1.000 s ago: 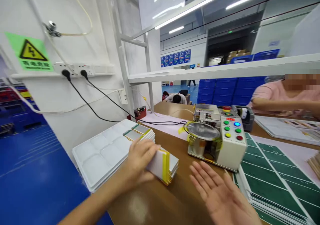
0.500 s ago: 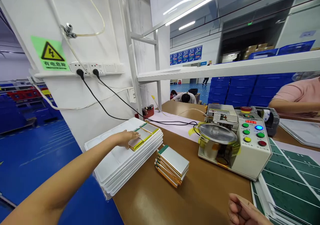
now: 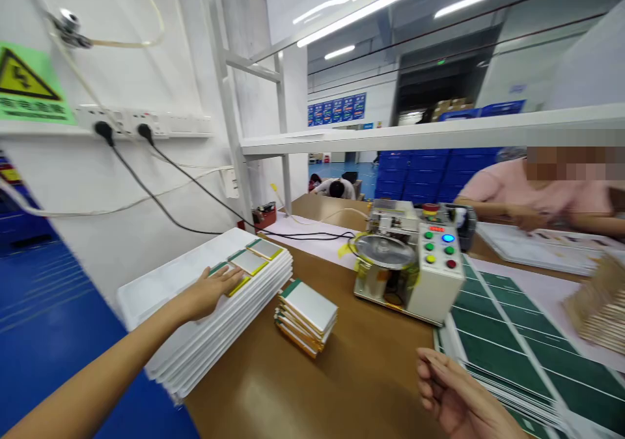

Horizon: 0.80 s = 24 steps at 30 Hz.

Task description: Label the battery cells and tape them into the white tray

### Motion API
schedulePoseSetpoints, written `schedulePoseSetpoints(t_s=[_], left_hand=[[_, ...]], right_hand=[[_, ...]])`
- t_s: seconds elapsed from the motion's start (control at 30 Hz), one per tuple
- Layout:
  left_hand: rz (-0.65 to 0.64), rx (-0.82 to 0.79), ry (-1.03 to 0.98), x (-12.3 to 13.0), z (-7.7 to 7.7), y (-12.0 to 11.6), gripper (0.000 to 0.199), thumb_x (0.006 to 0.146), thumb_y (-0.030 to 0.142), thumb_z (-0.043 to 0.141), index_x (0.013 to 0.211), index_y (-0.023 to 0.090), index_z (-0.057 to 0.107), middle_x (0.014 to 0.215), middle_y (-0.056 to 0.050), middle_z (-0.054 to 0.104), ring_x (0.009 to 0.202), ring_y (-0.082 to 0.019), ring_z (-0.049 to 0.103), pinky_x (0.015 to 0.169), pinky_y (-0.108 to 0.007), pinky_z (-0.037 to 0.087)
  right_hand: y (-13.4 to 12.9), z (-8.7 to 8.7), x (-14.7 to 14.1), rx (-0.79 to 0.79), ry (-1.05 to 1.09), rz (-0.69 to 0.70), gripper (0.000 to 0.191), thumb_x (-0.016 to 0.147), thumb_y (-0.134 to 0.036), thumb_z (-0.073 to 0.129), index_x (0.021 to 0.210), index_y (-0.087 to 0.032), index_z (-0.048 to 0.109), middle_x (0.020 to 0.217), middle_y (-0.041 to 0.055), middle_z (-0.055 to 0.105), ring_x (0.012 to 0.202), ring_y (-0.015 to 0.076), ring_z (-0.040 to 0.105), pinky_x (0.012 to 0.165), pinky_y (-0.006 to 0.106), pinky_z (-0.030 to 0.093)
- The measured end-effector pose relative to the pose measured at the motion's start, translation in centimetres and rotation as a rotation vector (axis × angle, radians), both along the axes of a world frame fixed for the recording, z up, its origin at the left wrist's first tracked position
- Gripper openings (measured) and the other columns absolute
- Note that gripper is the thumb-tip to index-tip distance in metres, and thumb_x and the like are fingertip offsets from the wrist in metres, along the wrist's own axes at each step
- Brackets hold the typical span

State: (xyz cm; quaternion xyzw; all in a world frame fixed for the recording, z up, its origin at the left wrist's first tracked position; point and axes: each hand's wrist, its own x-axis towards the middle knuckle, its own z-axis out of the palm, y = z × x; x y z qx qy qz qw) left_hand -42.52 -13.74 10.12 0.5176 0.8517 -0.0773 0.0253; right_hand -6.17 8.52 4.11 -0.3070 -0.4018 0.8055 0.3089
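Right hand [image 3: 459, 396] lowest in view, over the near edge of the brown table [image 3: 351, 387], fingers [image 3: 426, 377] loosely curled, pinching nothing, just beside a stack of green-and-white lined trays [image 3: 502, 341]. Left arm reaches across; left hand [image 3: 212, 294] lies flat on a yellow-edged pouch battery cell [image 3: 238, 287], fingers [image 3: 227, 289] slightly spread, pressing lightly, no pinch. That cell is 1 of 3 set in a row on top of a stack of white plastic trays [image 3: 195, 354], the other 2 cells [image 3: 249, 262] lying just beyond it. A loose pile of similar cells [image 3: 305, 315] sits on the table, right of the trays and apart from both hands. Behind it, a beige taping machine [image 3: 407, 263] with a round disc and 5 lit or coloured buttons; a tape dispenser [image 3: 463, 224] beyond. At right, a blurred bundle of cells [image 3: 598, 302] sits in front of a co-worker in a pink shirt [image 3: 508, 188], whose hand [image 3: 525, 217] is over a white tray [image 3: 532, 247]. On the left wall, 2 black plugs [image 3: 117, 129] in sockets under a green electrical warning sign [image 3: 29, 87]. Far back, blue crates [image 3: 415, 175] and a person bent over a table [image 3: 336, 189].
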Motion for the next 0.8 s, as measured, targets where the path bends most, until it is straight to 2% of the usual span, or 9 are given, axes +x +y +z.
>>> schedulePoseSetpoints(t_s=[0.1,0.2,0.27,0.33,0.43,0.53,0.6,0.7,0.8], left_hand=[[-0.213,0.131,-0.131,2.7,1.3,2.6,0.067,0.079,0.013,0.035,0.14,0.029,0.014,0.148,-0.002,0.015,0.138,-0.018,0.013,0.112,-0.047,0.012],[-0.421,0.091,-0.283,5.8,2.0,6.3,0.09,0.069,0.037,0.063,0.14,0.031,0.009,0.149,-0.002,0.011,0.138,-0.022,0.01,0.113,-0.043,0.016],[-0.46,-0.005,-0.305,7.2,1.9,8.9,0.107,0.056,0.04,0.074,0.141,0.028,0.01,0.149,-0.005,0.01,0.138,-0.026,0.008,0.112,-0.047,0.013],[-0.454,-0.11,-0.288,7.9,1.5,11.0,0.114,0.049,0.038,0.078,0.141,0.025,0.011,0.148,-0.009,0.009,0.137,-0.029,0.007,0.11,-0.053,0.008],[-0.451,-0.173,-0.262,7.9,1.0,12.9,0.103,0.05,0.035,0.077,0.138,0.021,0.024,0.146,-0.012,0.02,0.136,-0.032,0.013,0.108,-0.058,0.005],[-0.497,-0.087,-0.26,7.7,1.0,13.0,0.076,0.056,0.035,0.072,0.124,0.02,0.044,0.135,-0.012,0.041,0.13,-0.031,0.03,0.108,-0.052,0.018],[-0.484,-0.002,-0.25,8.0,1.3,12.3,0.062,0.055,0.034,0.071,0.113,0.019,0.051,0.12,-0.01,0.053,0.119,-0.029,0.044,0.103,-0.045,0.031],[-0.382,0.185,-0.255,8.9,1.9,10.7,0.051,0.057,0.029,0.066,0.105,0.019,0.051,0.101,-0.006,0.057,0.098,-0.024,0.054,0.082,-0.033,0.045],[-0.304,0.394,-0.276,10.1,2.2,8.8,0.047,0.061,0.027,0.06,0.106,0.021,0.048,0.101,-0.004,0.055,0.091,-0.02,0.054,0.074,-0.028,0.044]], right_hand=[[2.1,1.0,0.2,0.227,-0.061,-0.13,0.029,0.063,-0.039,0.074,0.081,-0.018,0.065,0.075,0.0014,0.057,0.064,0.0124,0.049,0.055,0.022,0.043],[6.2,1.7,0.3,0.414,-0.188,-0.311,0.029,0.064,-0.041,0.072,0.077,-0.016,0.064,0.072,0.0001,0.056,0.064,0.0112,0.047,0.055,0.021,0.04],[8.7,2.2,0.2,0.453,-0.244,-0.372,0.029,0.063,-0.039,0.073,0.076,-0.014,0.065,0.073,0.0008,0.057,0.064,0.0112,0.046,0.055,0.021,0.039],[10.0,2.6,-0.3,0.473,-0.276,-0.368,0.03,0.061,-0.038,0.073,0.075,-0.012,0.065,0.071,0.0024,0.058,0.062,0.0114,0.047,0.054,0.022,0.038],[9.3,2.6,-1.8,0.479,-0.265,-0.268,0.031,0.062,-0.038,0.071,0.07,-0.009,0.065,0.064,0.0037,0.058,0.055,0.0115,0.046,0.051,0.024,0.036],[6.6,1.9,-4.3,0.501,-0.221,-0.191,0.032,0.066,-0.041,0.068,0.067,-0.009,0.064,0.061,0.0032,0.057,0.053,0.0116,0.046,0.051,0.024,0.036],[5.0,1.4,-6.5,0.535,-0.189,-0.218,0.033,0.068,-0.043,0.066,0.073,-0.011,0.064,0.066,0.0032,0.058,0.059,0.0128,0.049,0.055,0.025,0.038],[4.0,0.8,-10.0,0.58,-0.148,-0.328,0.033,0.071,-0.041,0.065,0.088,-0.012,0.062,0.08,0.0033,0.06,0.073,0.0145,0.052,0.067,0.026,0.041],[4.3,0.4,-13.1,0.579,-0.139,-0.411,0.028,0.074,-0.034,0.065,0.09,-0.012,0.059,0.078,0.0013,0.058,0.073,0.0136,0.052,0.07,0.029,0.041]])
